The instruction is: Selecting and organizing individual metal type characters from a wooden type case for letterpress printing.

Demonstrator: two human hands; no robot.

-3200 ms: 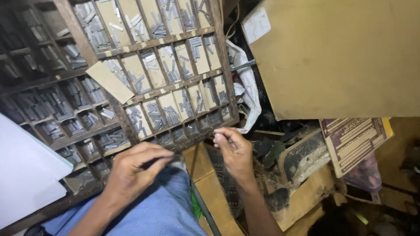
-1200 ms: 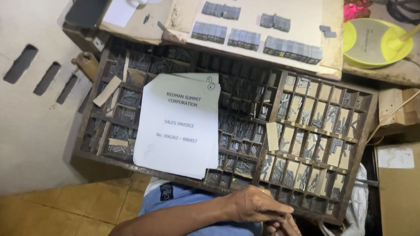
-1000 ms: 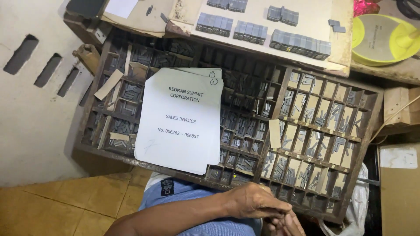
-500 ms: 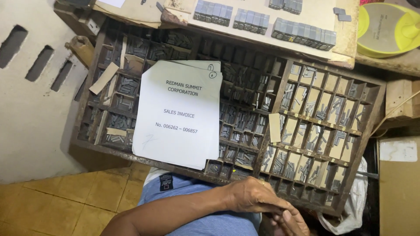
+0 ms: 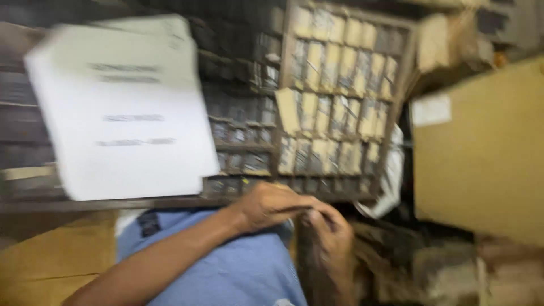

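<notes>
Left hand (image 5: 266,204) and right hand (image 5: 328,238) meet just below the front edge of the tray (image 5: 340,102), fingertips touching. Both are curled narrow, pinched together as if on something small. Frame is motion-blurred, so what sits between the fingers, if anything, cannot be made out. Can't tell if either hand actually grips a piece.

Left forearm comes in low from the left, across the blue cloth (image 5: 226,266) on the lap. Right wrist comes up from below, palm turned toward the left hand.

Tray: wooden, divided into many small compartments, right section holding pale slips and small grey metal pieces (image 5: 317,147). Nearest compartments lie just above the left knuckles; hands are near the rim, not in any compartment.

White sheet (image 5: 119,113) with dark printed lines rests on the left part of the tray, tilted, covering several compartments. Brown cardboard box (image 5: 481,147) with a white label stands to the right, well apart from the hands. White crumpled bag (image 5: 391,181) between tray and box.

Judgement on handling: small parts passed fingertip to fingertip call for a steady pinch held close over the lap or the tray, so a dropped piece lands somewhere recoverable rather than in the dark clutter at lower right.
</notes>
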